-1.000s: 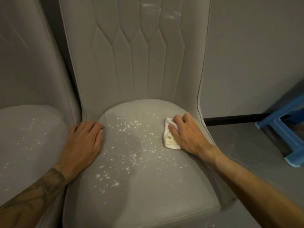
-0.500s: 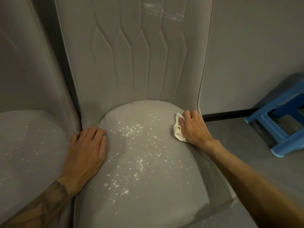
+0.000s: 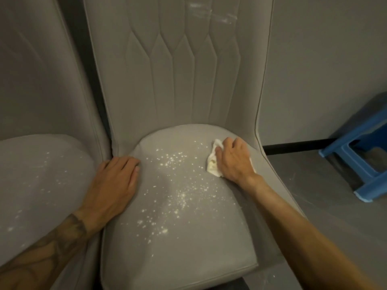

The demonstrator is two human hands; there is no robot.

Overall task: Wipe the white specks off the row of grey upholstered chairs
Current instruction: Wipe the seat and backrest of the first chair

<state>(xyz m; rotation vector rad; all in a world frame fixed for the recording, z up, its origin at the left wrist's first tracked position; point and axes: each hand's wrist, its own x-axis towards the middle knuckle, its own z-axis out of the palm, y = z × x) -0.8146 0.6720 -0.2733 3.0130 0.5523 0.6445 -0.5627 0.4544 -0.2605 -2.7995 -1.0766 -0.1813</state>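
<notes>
A grey upholstered chair with a quilted back stands in front of me. White specks are scattered over the middle of its seat. My right hand grips a crumpled white cloth at the seat's back right, pressed on the fabric. My left hand lies flat on the seat's left edge, fingers straight. A second grey chair at the left also carries white specks on its seat.
A blue plastic stool stands on the grey floor at the right. A grey wall with a black skirting strip runs behind the chairs. White smears mark the top of the chair back.
My right hand carried the cloth toward the seat's back right edge, then came slightly back inward. My left hand stayed flat on the seat's left edge.
</notes>
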